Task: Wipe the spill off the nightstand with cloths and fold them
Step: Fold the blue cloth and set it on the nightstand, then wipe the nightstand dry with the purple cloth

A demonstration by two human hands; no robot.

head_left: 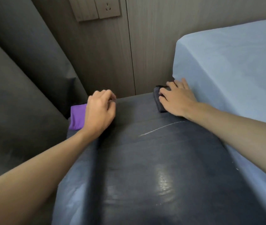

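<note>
The dark glossy nightstand (145, 159) fills the middle of the view. A folded purple cloth (77, 116) lies at its far left corner. My left hand (99, 111) rests over the cloth's right side with fingers curled; whether it grips the cloth I cannot tell. A folded dark grey cloth (158, 99) lies at the far right corner, against the bed. My right hand (176, 99) lies flat on top of it, fingers spread. A wet sheen (163, 182) shows on the near part of the top.
A bed with a light blue sheet (234, 70) borders the nightstand on the right. Dark grey padded panels (23, 78) stand on the left. A wood-grain wall (109, 54) with a switch and socket plate (96, 8) is behind. A thin white scratch (159, 128) crosses the top.
</note>
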